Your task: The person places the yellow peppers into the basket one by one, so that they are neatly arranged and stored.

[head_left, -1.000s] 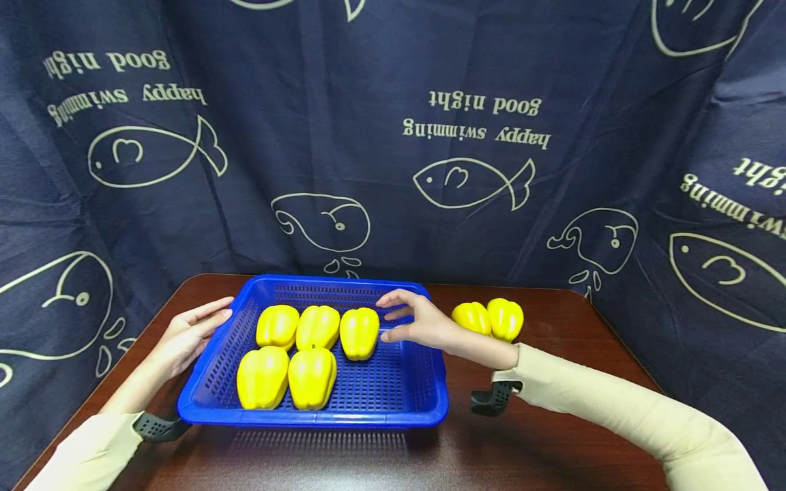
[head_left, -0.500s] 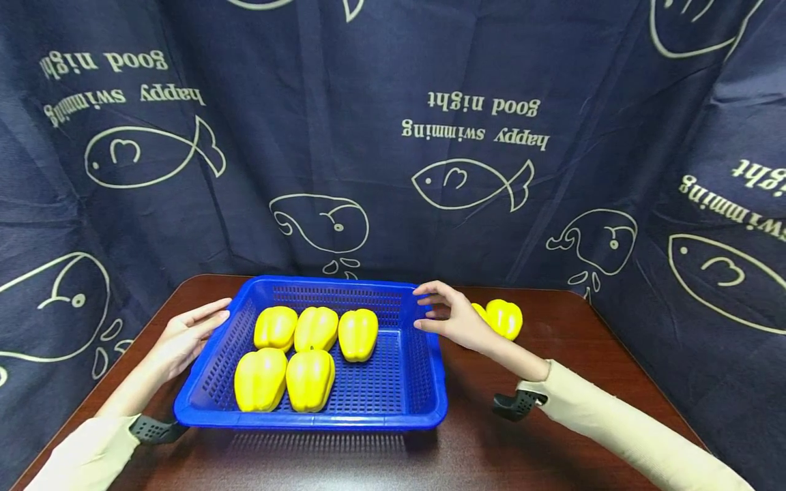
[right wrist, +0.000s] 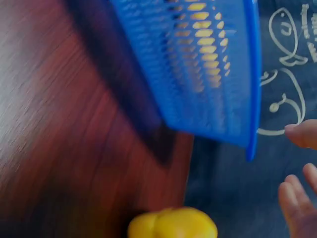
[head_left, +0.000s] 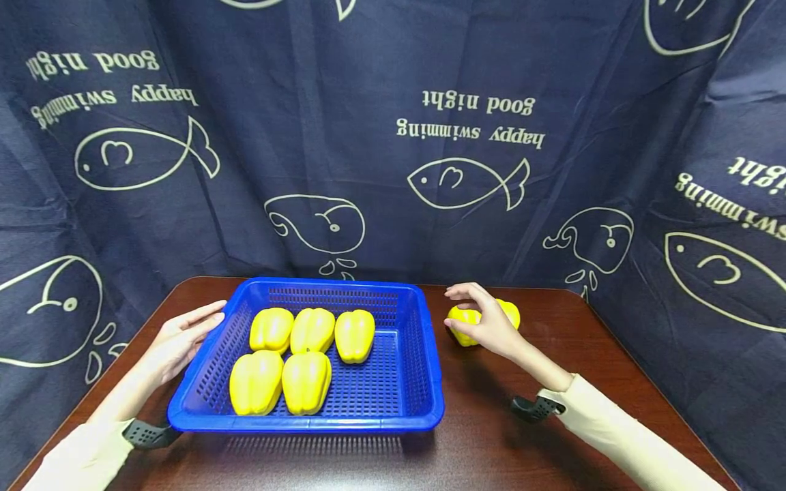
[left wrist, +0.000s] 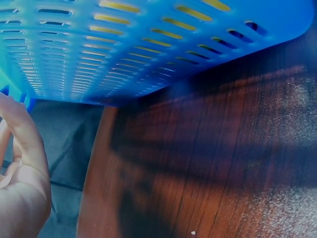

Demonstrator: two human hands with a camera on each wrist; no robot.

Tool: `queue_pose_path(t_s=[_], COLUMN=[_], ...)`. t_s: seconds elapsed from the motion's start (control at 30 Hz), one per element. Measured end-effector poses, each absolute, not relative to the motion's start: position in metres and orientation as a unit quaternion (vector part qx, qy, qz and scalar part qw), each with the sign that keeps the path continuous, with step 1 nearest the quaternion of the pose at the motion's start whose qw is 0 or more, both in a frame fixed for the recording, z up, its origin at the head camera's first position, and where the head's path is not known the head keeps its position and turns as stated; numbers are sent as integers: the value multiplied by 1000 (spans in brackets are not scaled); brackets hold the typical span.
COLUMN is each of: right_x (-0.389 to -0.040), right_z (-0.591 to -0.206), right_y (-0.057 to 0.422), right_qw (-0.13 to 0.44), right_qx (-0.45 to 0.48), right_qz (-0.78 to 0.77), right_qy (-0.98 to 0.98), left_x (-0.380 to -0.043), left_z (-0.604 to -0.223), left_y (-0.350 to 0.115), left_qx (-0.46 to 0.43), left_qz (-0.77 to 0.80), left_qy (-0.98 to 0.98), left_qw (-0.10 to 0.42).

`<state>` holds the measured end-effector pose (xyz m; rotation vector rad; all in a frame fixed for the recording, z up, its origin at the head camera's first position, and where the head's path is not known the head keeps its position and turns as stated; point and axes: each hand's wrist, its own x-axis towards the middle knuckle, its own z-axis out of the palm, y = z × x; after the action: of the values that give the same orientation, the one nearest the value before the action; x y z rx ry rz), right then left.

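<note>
A blue slotted basket sits on the brown table and holds several yellow bell peppers. Two more yellow peppers lie on the table right of it, a near one and a far one partly hidden behind my hand. My right hand reaches over the near one with fingers spread; it holds nothing. In the right wrist view the fingers stand apart from the pepper, with the basket beyond. My left hand rests with straight fingers against the basket's left wall; the left wrist view shows that hand beside the basket's underside.
A dark blue cloth printed with fish and whales hangs close behind and around the table. Bare brown table top lies in front of and to the right of the basket. The table's right edge runs near the two loose peppers.
My right hand left the inside of the basket, crossed its right rim and moved right to the loose peppers. The left hand stayed at the basket's left wall.
</note>
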<state>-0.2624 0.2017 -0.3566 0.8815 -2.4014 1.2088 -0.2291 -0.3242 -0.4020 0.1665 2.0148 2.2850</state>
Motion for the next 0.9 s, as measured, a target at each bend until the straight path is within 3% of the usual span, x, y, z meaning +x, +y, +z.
queue_pose_path(t_s=[0.33, 0.9], right_x=[-252, -294], right_z=[-357, -409], right_y=[221, 284], right_qw=[256, 262], right_qx=[315, 215], right_qz=[403, 386], right_qy=[-820, -858], left_x=[-230, -231], left_z=[-402, -402], left_y=[-326, -326], left_qx=[65, 49], left_qz=[752, 754], left_qy=[654, 653], left_qw=[55, 59])
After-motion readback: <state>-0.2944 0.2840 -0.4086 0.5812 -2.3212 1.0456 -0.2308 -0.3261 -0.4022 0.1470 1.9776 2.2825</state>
